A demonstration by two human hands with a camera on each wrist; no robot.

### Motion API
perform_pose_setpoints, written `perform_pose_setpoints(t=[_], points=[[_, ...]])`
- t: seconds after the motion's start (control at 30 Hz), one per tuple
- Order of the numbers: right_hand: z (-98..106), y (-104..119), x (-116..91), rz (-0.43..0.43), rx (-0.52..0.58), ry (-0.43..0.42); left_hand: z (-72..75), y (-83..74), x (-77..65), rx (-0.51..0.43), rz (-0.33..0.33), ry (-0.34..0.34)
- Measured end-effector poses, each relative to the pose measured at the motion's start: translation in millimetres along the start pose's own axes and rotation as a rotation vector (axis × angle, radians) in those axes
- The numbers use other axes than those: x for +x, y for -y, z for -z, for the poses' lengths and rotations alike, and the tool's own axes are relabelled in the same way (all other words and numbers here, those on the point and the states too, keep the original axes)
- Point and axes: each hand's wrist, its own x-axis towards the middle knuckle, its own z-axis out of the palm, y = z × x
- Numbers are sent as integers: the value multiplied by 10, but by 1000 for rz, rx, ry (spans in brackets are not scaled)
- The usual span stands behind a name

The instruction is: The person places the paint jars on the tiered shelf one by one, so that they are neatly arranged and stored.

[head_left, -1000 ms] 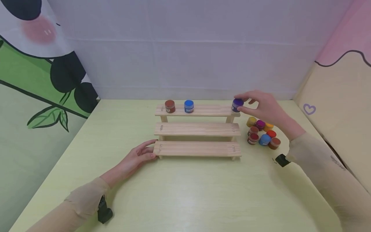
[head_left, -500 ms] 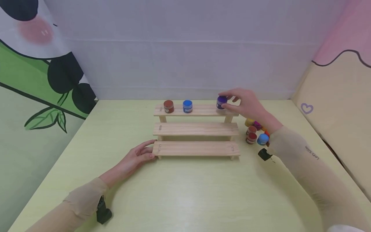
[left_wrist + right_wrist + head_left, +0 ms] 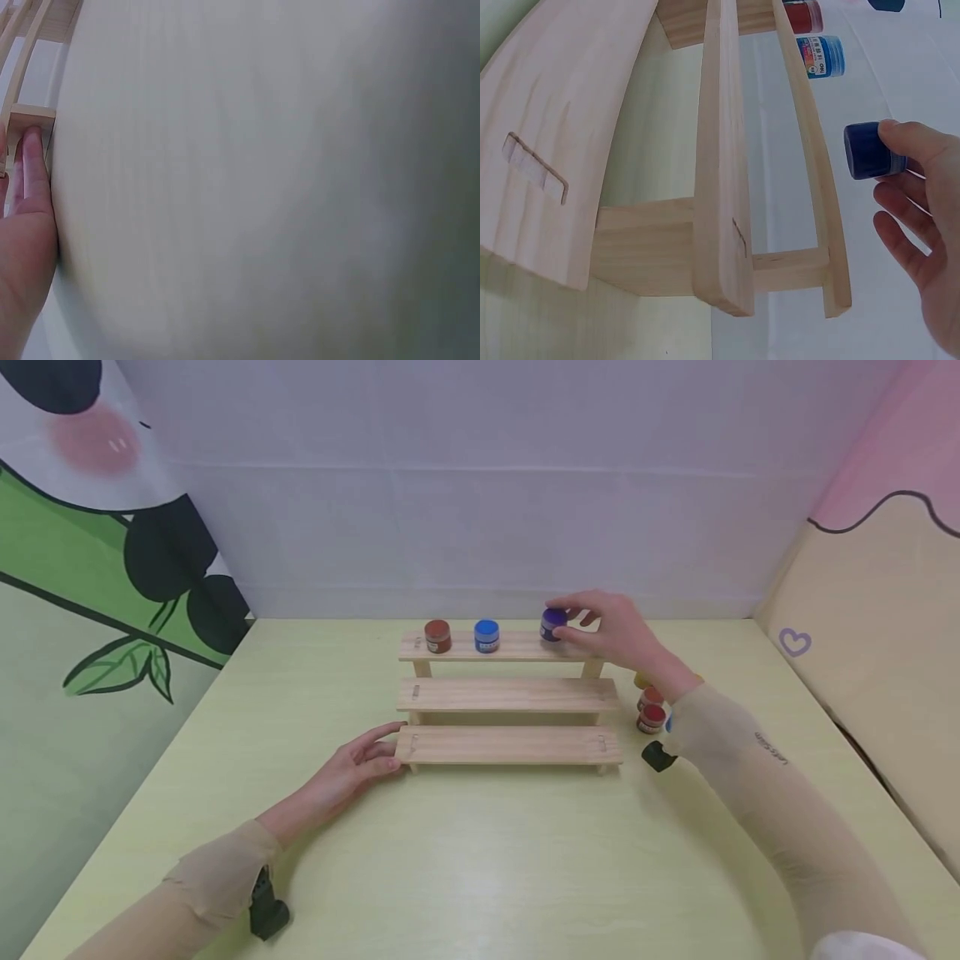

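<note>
A three-tier wooden display stand (image 3: 508, 695) stands on the table. My left hand (image 3: 341, 781) holds the left end of its lowest shelf; in the left wrist view the fingers (image 3: 34, 169) reach under the board. Between thumb and fingertips, my right hand (image 3: 618, 628) pinches a dark purple-blue paint jar (image 3: 552, 625) at the right half of the top shelf. Whether the jar touches the wood I cannot tell. To its left on that shelf stand a bright blue paint jar (image 3: 487, 637) and a brown-red paint jar (image 3: 438, 637). The right wrist view shows the held jar (image 3: 868, 151) slightly tilted.
More paint jars (image 3: 651, 718) cluster on the table right of the stand, partly hidden by my right forearm. A pale cloth wall (image 3: 480, 527) rises behind the stand. Printed panels flank the table (image 3: 480, 860) on both sides.
My right hand has carried the purple-blue jar leftward along the top shelf, from its right end towards the blue jar. The left hand stays at the stand's lowest shelf.
</note>
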Motion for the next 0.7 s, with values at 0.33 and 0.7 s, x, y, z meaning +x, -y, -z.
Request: perform_pose_setpoints(t=[0.33,0.7], points=[[-127,-42,38,-15,54,-3,19,32,22,-12,-24,10],[-224,-54,22,-36,88,42,23,50,42,-17,-27,6]])
